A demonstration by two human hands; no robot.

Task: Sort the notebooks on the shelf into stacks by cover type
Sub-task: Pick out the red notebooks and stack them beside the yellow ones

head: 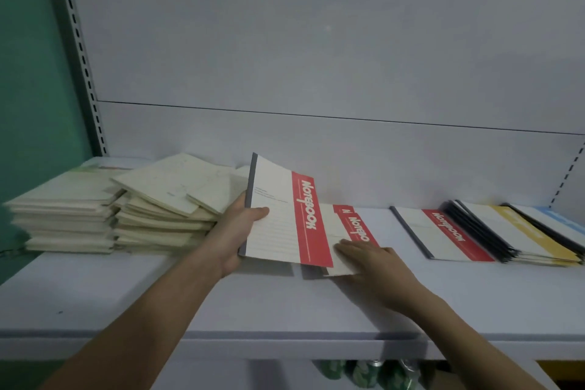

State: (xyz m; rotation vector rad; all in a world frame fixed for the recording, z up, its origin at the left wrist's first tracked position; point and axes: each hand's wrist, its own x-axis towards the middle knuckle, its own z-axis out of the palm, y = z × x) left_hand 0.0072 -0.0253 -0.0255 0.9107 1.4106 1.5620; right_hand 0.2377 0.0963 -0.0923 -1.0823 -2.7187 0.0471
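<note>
The left hand grips a red-banded notebook by its grey spine edge and holds it tilted above the shelf. The right hand lies flat, fingers straight, on two more red notebooks just right of the lifted one. It looks thin, light and bendy, so the stiffer spine is probably the best place to hold it.

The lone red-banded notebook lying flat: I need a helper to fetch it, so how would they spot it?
On the white shelf, look right of both hands. The red-banded notebook lies flat alone, just left of the yellow-banded stack; no hand touches it.
</note>
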